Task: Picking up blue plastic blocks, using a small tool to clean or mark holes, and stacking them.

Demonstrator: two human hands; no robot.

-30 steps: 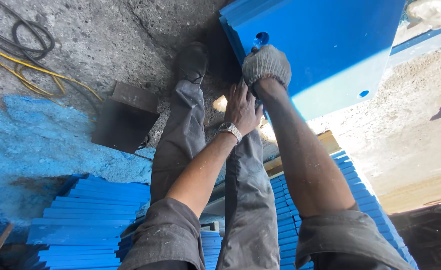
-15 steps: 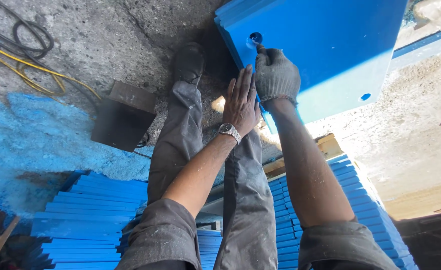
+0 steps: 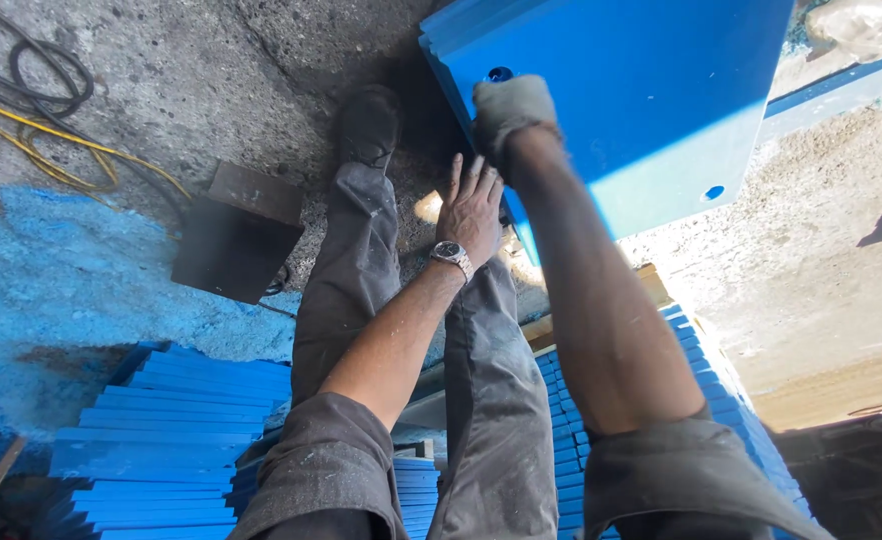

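Blue panel (image 3: 641,110), one large flat sheet with a smooth, plastic-looking face and square-cut edges, lies at the far right on the rough ground, its corner pointing toward the person's legs. Two round holes are drilled through it: one at the far-left corner (image 3: 499,74) and one near the right edge (image 3: 713,193). The right hand (image 3: 511,110), in a grey knitted glove, rests on the panel just beside the corner hole, its fingers curled under in a loose fist; whether they grip anything cannot be told. The left hand (image 3: 471,205) is bare, its fingers straight and slightly spread, held at the panel's near-left edge above the trouser leg; a metal wristwatch (image 3: 452,256) circles the wrist. Two stacks of narrow blue slats lie near the camera, one at the left (image 3: 171,440) and one at the right (image 3: 711,380), each many layers deep with stepped edges. One dark flat metal plate (image 3: 236,235) lies on the cracked concrete (image 3: 211,80) to the left. A yellow cable (image 3: 61,150) and a black cable (image 3: 41,75) loop at the far left. Blue dust (image 3: 51,290) coats the ground there.
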